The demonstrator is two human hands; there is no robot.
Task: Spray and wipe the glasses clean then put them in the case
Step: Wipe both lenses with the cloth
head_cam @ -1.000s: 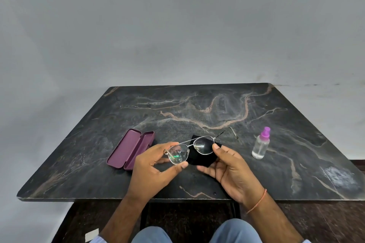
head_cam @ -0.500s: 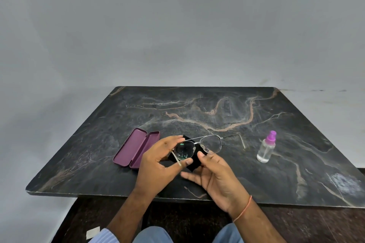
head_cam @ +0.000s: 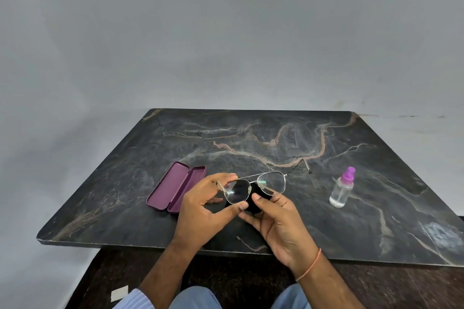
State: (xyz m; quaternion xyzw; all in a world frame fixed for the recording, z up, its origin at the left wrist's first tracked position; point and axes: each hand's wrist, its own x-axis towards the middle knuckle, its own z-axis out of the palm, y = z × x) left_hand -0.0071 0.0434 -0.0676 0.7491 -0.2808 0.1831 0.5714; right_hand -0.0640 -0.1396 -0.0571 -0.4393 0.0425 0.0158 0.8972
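Silver wire-frame glasses are held above the near middle of the dark marble table, one temple arm sticking out toward the far right. My left hand pinches the left lens by its rim between thumb and fingers. My right hand holds a black cloth behind and under that left lens, thumb pressing on it. An open purple case lies flat on the table just left of my hands. The small clear spray bottle with a pink cap stands upright to the right.
The table's near edge runs just under my wrists. A plain grey wall stands behind the table. My knees in blue trousers and a brown floor with a white scrap show below.
The cloth in my right hand has shifted from the right lens to the left lens. The glasses have turned, so the right lens and temple arm now stand free.
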